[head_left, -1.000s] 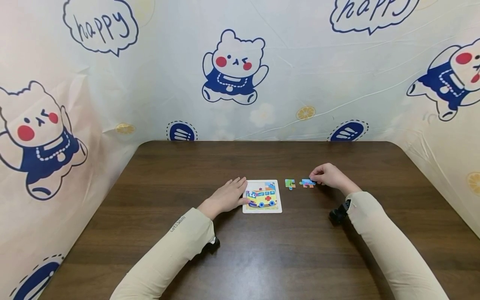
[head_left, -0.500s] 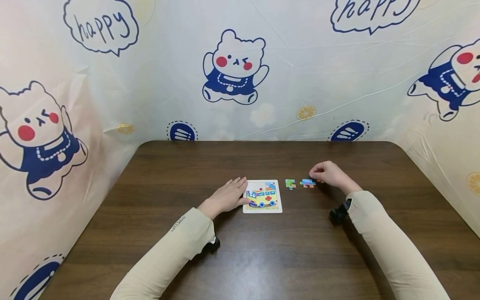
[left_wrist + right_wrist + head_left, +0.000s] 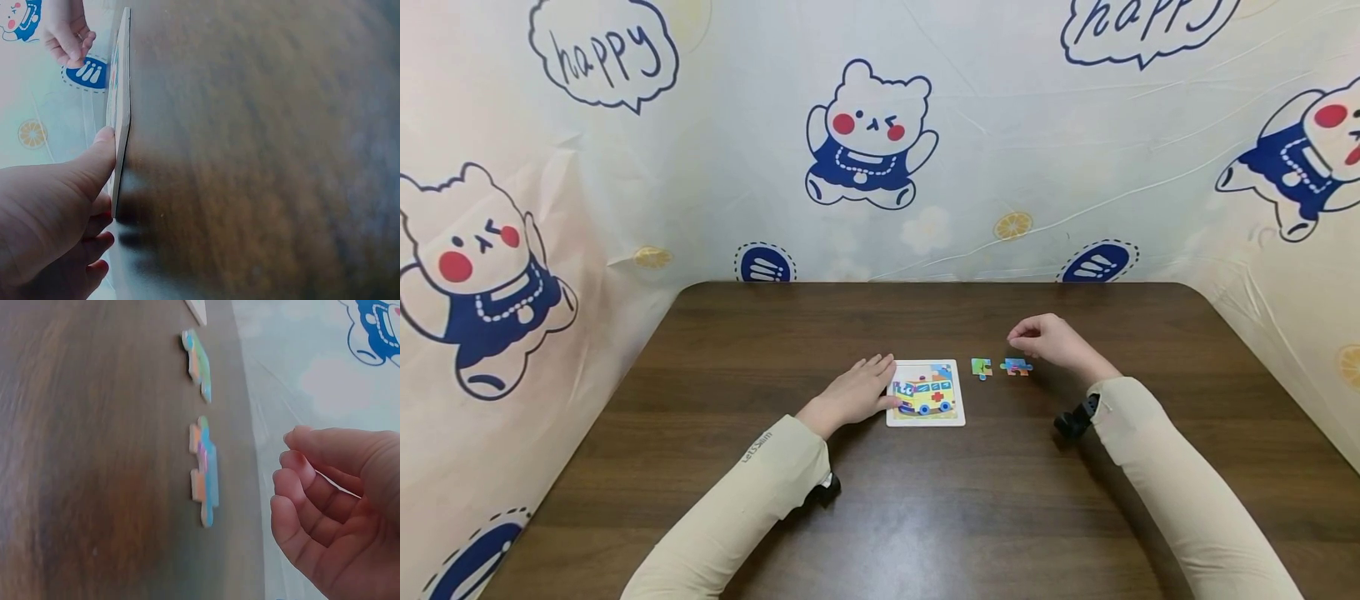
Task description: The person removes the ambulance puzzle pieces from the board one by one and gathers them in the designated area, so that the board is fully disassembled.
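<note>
A white-framed jigsaw board (image 3: 925, 421) with a yellow ambulance picture lies on the table. My left hand (image 3: 852, 392) rests at its left edge, fingers extended; in the left wrist view the thumb (image 3: 100, 153) touches the board's rim (image 3: 122, 112). Two loose puzzle pieces lie to the right of the board: a greenish one (image 3: 981, 367) and a blue and orange one (image 3: 1017, 367). Just above and behind the blue piece hovers my right hand (image 3: 1048, 340). Its fingers are loosely bent and hold nothing, and it is apart from the pieces (image 3: 210, 472) in the right wrist view.
The brown wooden table (image 3: 895, 508) ends at the back against a printed cloth backdrop (image 3: 700, 167). More of the cloth hangs at both sides. A black wrist camera (image 3: 1077, 419) sits under the right cuff, and another (image 3: 826, 490) under the left.
My right hand has let go of the blue puzzle piece, risen off it and shifted slightly left. The left hand and the board stay in place.
</note>
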Demonstrator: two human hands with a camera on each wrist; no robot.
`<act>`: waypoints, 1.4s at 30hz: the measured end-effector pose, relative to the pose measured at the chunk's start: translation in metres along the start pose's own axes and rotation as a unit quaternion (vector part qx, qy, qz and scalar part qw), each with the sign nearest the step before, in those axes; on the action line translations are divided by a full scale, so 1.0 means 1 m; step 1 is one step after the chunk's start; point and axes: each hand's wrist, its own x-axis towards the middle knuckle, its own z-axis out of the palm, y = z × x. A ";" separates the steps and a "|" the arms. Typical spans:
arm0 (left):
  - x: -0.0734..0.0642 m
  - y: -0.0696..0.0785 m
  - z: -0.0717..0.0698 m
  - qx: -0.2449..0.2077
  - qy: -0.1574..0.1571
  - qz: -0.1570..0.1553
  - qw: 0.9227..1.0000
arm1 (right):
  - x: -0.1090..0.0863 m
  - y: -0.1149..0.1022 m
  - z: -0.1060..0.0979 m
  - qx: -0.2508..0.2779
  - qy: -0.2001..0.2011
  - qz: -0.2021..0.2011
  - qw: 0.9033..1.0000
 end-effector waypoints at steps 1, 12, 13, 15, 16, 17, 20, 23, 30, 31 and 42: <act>0.000 0.000 0.000 0.000 -0.001 0.000 1.000 | 0.000 -0.002 0.000 0.001 0.001 -0.003 1.000; -0.001 0.001 -0.001 -0.004 -0.004 -0.003 1.000 | 0.004 -0.024 0.006 -0.005 0.005 -0.045 0.999; -0.001 0.001 -0.001 -0.003 -0.004 -0.003 1.000 | 0.004 -0.025 0.007 -0.004 0.004 -0.050 0.999; -0.001 0.001 -0.001 -0.003 -0.004 -0.002 1.000 | 0.004 -0.029 0.009 -0.002 0.002 -0.056 0.998; -0.001 0.001 -0.001 -0.004 -0.004 -0.002 1.000 | 0.004 -0.031 0.010 -0.001 0.001 -0.058 0.998; -0.001 0.001 -0.001 -0.004 -0.004 -0.002 1.000 | 0.003 -0.033 0.012 -0.001 -0.001 -0.060 0.998; -0.001 0.001 -0.002 -0.005 -0.003 -0.002 1.000 | 0.003 -0.038 0.014 0.000 -0.005 -0.064 0.998; -0.001 0.001 -0.002 -0.004 -0.004 -0.004 1.000 | 0.003 -0.044 0.017 -0.003 -0.008 -0.072 0.997; 0.000 0.001 -0.001 -0.004 -0.008 -0.010 1.000 | 0.006 -0.052 0.024 -0.011 -0.015 -0.100 0.995; 0.000 0.001 -0.001 -0.005 -0.007 -0.009 1.000 | 0.007 -0.052 0.025 -0.011 -0.018 -0.103 0.994; -0.002 0.002 -0.002 -0.007 -0.005 -0.006 1.000 | 0.008 -0.064 0.044 -0.022 -0.050 -0.092 0.994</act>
